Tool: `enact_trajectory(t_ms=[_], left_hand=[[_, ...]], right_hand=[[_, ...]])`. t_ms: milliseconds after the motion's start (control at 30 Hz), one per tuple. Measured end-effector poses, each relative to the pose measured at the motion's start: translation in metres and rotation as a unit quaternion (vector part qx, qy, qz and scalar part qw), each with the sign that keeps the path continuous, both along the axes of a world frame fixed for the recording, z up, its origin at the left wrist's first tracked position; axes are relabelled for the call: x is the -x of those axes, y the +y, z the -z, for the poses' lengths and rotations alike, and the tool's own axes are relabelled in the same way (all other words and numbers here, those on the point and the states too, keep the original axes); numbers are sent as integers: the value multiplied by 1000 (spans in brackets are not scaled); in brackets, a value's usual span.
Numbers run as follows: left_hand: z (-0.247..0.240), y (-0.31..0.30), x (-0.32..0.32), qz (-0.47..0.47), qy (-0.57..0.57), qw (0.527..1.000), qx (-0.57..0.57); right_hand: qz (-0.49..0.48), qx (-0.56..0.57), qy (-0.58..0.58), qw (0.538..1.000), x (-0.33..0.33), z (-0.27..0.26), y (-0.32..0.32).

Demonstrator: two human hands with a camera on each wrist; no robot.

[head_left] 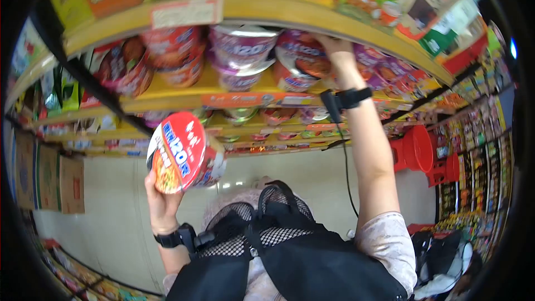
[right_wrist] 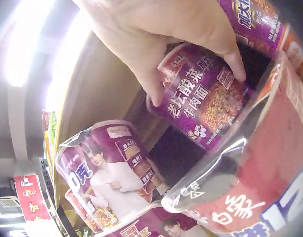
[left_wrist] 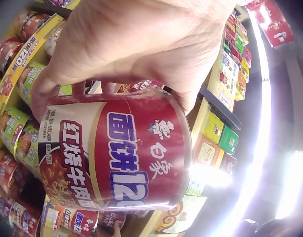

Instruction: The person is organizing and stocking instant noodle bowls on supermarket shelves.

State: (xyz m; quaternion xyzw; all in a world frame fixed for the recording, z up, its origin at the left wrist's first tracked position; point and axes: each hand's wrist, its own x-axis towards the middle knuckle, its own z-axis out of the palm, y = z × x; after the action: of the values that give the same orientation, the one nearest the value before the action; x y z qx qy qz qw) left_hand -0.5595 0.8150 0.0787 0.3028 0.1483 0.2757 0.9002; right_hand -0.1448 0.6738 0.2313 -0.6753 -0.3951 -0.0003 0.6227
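Note:
My left hand (head_left: pixel 160 205) grips a red instant noodle cup (head_left: pixel 179 147) in front of the shelving, its printed lid turned up toward the head camera. In the left wrist view, the fingers and thumb span the cup's side. My right hand (head_left: pixel 339 56) reaches onto the upper noodle shelf, behind a red noodle cup (head_left: pixel 301 61) at the shelf front. Seen from the right wrist, thumb and fingers hold a purple instant noodle cup (right_wrist: pixel 206 98) from either side, deep in the row. Its upper part is partly covered by the hand.
Stacked purple noodle cups (head_left: pixel 242 50) and red ones (head_left: pixel 173 56) line the same shelf. A yellow shelf edge (head_left: pixel 278 0) with packaged goods runs just above the right hand. Red baskets (head_left: pixel 415 147) stand at right, cardboard boxes (head_left: pixel 47 178) at left. A cable (head_left: pixel 348 173) hangs from the right wrist.

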Motion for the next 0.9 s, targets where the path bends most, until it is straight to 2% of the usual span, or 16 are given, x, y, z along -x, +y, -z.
enact_trajectory(t_ms=[33,67,100,133,167,200,300,367,467,600,667,767,900], left_hand=[[0,0,-4,-17,3,1000,7],[0,2,-7,-35,7,999,15],[0,2,1,-13,0,1000,17],[-3,4,6,9,-7,1000,20],[-14,2,3,4,-10,1000,26],[-17,-2,4,6,-9,1000,24],[-18,-1,5,-18,7,999,28],[-19,1,4,-8,3,1000,24],[-23,2,-1,1,6,1000,17],[-23,-1,1,-7,15,1000,24],[-18,4,3,0,13,1000,15],[-12,6,2,8,12,1000,14],[-17,2,1,2,18,1000,22]], right_hand=[[7,-36,-31,999,-7,3,6],[0,18,-93,995,-39,16,18],[3,104,-86,991,-42,17,31],[79,124,-230,962,-61,32,49],[117,61,-277,952,-41,20,48],[140,98,-319,932,-45,25,53],[103,54,-254,960,-52,31,58],[133,135,-297,936,-54,27,62],[150,150,-304,929,-52,22,58],[162,111,-310,930,-49,25,66],[164,147,-239,946,-43,23,64],[214,83,-274,934,-32,24,65],[198,81,-285,934,-24,21,61]])
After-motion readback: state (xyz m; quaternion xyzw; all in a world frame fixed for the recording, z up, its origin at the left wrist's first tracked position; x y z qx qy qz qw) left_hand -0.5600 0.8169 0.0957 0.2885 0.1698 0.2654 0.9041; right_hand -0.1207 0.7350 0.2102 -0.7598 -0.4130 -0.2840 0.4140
